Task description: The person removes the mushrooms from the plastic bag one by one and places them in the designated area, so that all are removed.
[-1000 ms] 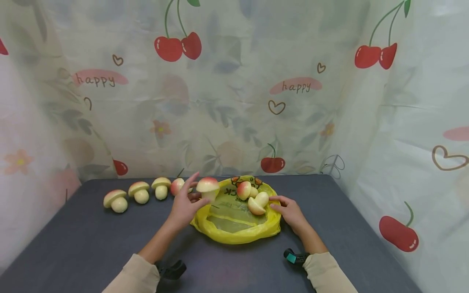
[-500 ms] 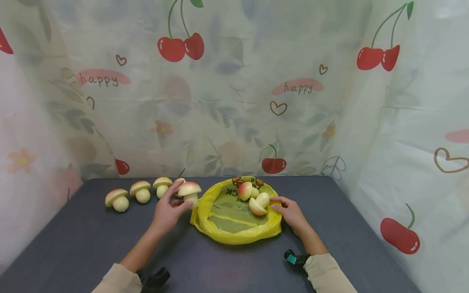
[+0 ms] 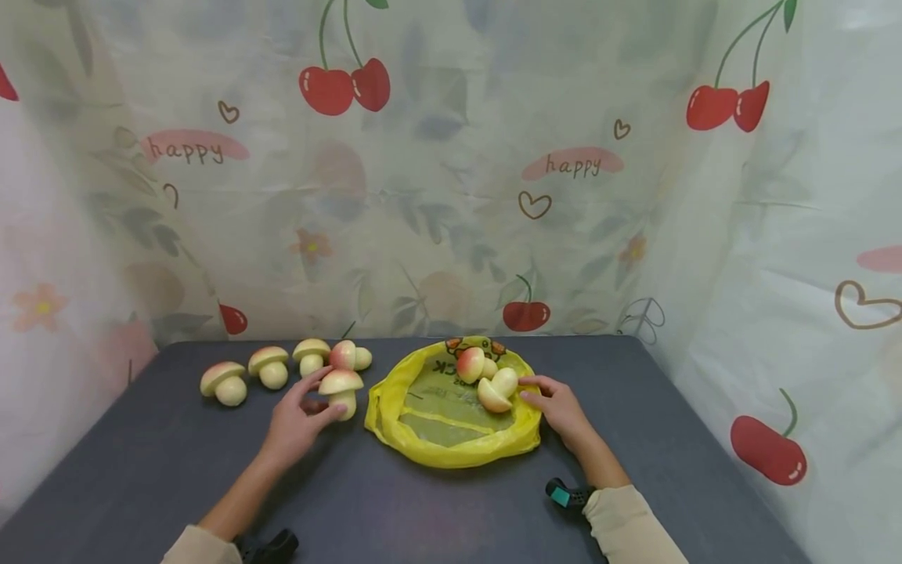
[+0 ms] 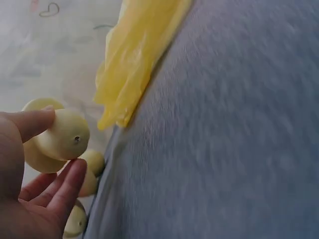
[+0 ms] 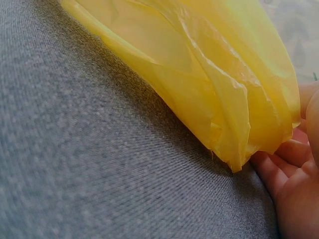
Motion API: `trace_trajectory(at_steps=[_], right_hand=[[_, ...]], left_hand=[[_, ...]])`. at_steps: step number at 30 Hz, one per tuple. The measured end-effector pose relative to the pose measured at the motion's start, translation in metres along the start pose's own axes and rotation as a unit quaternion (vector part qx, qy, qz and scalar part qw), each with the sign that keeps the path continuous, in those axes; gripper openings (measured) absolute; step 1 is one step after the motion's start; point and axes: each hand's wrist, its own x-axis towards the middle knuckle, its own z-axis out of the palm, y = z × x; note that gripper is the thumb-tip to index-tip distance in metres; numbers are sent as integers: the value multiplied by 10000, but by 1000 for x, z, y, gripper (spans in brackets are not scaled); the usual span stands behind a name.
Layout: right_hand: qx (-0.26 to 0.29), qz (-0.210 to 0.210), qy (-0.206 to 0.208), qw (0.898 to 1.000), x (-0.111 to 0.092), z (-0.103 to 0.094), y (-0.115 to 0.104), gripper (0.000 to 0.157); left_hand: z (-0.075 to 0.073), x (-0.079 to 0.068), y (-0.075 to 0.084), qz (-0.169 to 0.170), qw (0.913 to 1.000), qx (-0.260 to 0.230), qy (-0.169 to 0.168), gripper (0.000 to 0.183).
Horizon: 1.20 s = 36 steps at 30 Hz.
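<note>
My left hand (image 3: 290,427) holds a toy mushroom (image 3: 341,382) by its stem, left of the bag. Seen from the left wrist, the thumb and fingertips pinch the held mushroom (image 4: 65,134) with its stem end facing the camera. A yellow plastic bag (image 3: 451,456) lies with its mouth wide and its rim rolled outward. Inside it are two toy mushrooms, one on its side (image 3: 470,364) and one with its cap down (image 3: 496,394). At the bag's right rim, my right hand (image 3: 560,409) grips the edge; in the right wrist view the fingers are partly hidden behind the plastic (image 5: 234,124).
Several more toy mushrooms (image 3: 268,368) stand or lie in a row along the back left of the dark table (image 3: 437,517). One with a red cap (image 3: 344,356) lies just behind the held mushroom. A printed curtain (image 3: 423,196) closes off the back and sides.
My left hand has carried the mushroom leftward and lower, from the bag's left rim to the table area beside it. The right hand and the bag have stayed put.
</note>
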Motion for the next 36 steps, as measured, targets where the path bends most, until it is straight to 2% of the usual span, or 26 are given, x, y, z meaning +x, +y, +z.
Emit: trace_trajectory(at_steps=[8,20,32,36], right_hand=[[-10,-34,-5,10000,-3,1,-3,33],[44,31,14,10000,-1,2,-2,32],[66,40,12,10000,-2,1,-3,33],[59,29,5,10000,-1,1,0,33]], left_hand=[[-16,-6,-14,-72,9995,212,-241,70],[-45,-13,-25,5,9937,1101,-207,70],[-73,-15,-30,-388,9861,1612,-63,74],[-79,-16,-35,-352,9777,2063,148,75]])
